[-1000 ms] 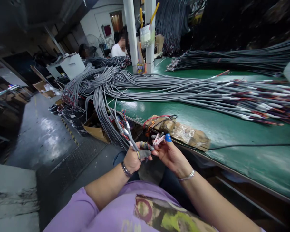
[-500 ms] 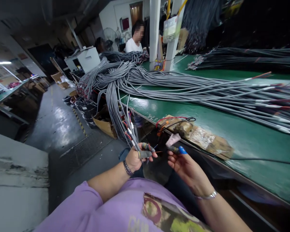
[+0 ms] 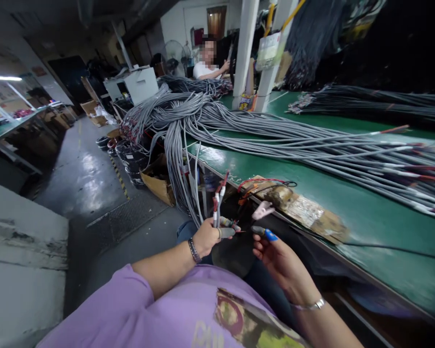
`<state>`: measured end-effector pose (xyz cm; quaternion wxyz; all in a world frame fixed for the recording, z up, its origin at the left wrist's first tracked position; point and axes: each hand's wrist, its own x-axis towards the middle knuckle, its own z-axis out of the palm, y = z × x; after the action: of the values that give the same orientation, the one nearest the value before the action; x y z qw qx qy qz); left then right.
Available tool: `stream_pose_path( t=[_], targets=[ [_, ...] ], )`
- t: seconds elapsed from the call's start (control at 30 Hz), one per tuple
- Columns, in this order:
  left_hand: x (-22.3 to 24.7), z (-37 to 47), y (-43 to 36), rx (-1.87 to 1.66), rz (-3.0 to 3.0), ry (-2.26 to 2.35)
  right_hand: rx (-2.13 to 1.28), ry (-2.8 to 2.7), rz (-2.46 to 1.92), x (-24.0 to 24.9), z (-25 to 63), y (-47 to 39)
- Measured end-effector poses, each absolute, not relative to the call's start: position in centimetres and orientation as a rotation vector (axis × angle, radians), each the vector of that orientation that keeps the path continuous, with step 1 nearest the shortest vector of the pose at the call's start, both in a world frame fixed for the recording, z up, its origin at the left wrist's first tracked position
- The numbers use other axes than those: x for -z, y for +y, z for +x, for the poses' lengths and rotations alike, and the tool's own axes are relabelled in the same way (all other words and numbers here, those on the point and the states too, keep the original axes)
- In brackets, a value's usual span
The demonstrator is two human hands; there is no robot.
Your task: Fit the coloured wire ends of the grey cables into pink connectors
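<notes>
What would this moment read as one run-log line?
Left hand: holding grey cables | right hand: apart from left, hold unclear | pink clip: near right hand | taped cardboard: on green table

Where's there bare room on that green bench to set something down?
Two patches of the bench: one between the grey cables and the taped board, another right of the board, around the black cord. Crowded: beneath the cables.
</notes>
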<state>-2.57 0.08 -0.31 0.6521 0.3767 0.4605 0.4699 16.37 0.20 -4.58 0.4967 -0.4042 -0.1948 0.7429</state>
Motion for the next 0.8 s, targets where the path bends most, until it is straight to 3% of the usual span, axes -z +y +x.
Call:
stream_pose_path(
  t=[0.37, 0.6, 0.8],
  targets=[
    [0.9, -2.0, -0.2, -1.099, 0.93, 1.094, -1.538, -0.884, -1.077, 3.2, 15.7, -1.5],
    [2.0, -0.9, -1.0, -1.125, 1.079, 0.992, -1.12, -1.542, -1.015, -0.1, 14.8, -2.9],
    [2.0, -0.8, -2.2, -1.014, 1.652, 1.262, -0.551, -1.966, -1.2, -2.4, 13.5, -2.4]
  ],
)
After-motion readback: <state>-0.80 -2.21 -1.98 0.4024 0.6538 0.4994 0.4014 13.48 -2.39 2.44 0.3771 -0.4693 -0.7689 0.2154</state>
